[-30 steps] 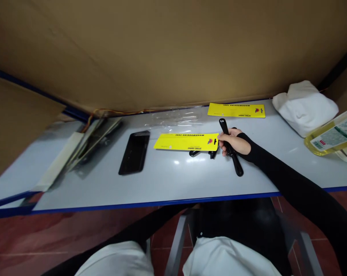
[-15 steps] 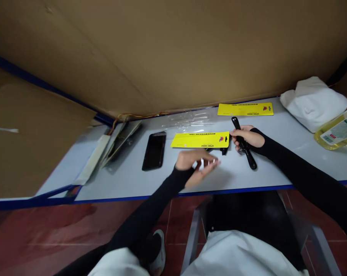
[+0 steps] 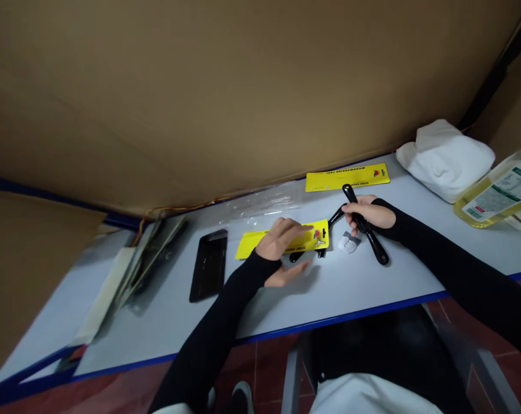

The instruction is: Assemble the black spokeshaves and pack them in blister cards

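My right hand (image 3: 366, 213) is closed around the middle of a black spokeshave (image 3: 376, 248), held slantwise over the table. Beneath it lies a small clear bag (image 3: 349, 242) with a whitish look; its contents are too small to make out. My left hand (image 3: 275, 242) hovers over a yellow card (image 3: 249, 244), its fingers and thumb spread apart. Small silvery bits (image 3: 320, 242), perhaps screws, show by the card's printed right end. A second black spokeshave (image 3: 338, 214) lies partly hidden under that card.
Another yellow card (image 3: 347, 177) lies at the back, near clear plastic packaging (image 3: 260, 205). A black phone (image 3: 209, 264) is on the left, with stacked flat packages (image 3: 150, 264) beyond. A white cloth bundle (image 3: 445, 158) and a yellow liquid bottle (image 3: 495, 195) stand right.
My left hand has gone from fingers held together to spread over the card, and small silvery bits now show there. The small bag has come into sight. The view has tilted.
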Demonstrator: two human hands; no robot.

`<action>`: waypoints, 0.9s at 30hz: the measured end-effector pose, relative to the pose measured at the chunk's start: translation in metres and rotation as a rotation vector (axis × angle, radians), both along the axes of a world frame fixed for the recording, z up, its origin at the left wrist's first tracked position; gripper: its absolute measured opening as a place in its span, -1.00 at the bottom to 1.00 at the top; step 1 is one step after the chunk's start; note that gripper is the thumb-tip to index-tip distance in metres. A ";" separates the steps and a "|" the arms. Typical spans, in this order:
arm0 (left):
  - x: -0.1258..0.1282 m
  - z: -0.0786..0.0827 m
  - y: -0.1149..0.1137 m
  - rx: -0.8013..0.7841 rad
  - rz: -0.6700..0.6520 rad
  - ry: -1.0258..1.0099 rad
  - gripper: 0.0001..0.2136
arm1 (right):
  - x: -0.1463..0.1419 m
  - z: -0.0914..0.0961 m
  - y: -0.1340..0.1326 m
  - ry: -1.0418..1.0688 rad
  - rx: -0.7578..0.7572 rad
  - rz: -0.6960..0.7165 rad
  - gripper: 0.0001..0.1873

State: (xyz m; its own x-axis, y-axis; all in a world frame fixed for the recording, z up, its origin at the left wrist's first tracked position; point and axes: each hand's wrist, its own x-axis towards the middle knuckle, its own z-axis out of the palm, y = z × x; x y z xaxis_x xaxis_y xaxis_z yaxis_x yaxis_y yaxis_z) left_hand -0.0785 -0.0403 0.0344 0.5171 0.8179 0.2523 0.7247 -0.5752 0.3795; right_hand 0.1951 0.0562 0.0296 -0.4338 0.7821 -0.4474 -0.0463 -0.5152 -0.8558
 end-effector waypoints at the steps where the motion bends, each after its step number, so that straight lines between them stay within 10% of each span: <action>1: -0.008 0.002 0.004 -0.009 0.017 0.067 -0.39 | 0.000 -0.002 0.000 0.024 0.000 -0.001 -0.68; 11: -0.031 -0.009 0.017 -0.093 0.037 0.183 -0.24 | -0.007 0.007 -0.009 -0.064 -0.024 0.002 -0.74; 20: -0.038 0.026 0.024 0.118 -0.070 -0.114 -0.26 | -0.001 0.018 -0.013 -0.059 0.023 0.045 -0.76; 27: -0.004 -0.007 0.036 0.205 0.106 0.109 -0.37 | -0.006 0.009 -0.011 -0.116 0.045 0.036 -0.74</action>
State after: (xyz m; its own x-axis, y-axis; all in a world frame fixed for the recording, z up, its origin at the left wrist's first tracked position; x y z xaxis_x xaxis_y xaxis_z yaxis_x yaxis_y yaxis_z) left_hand -0.0827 -0.0042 0.0274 0.4646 0.8064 0.3659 0.8153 -0.5508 0.1785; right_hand 0.1896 0.0456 0.0386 -0.4089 0.7877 -0.4607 0.0721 -0.4754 -0.8768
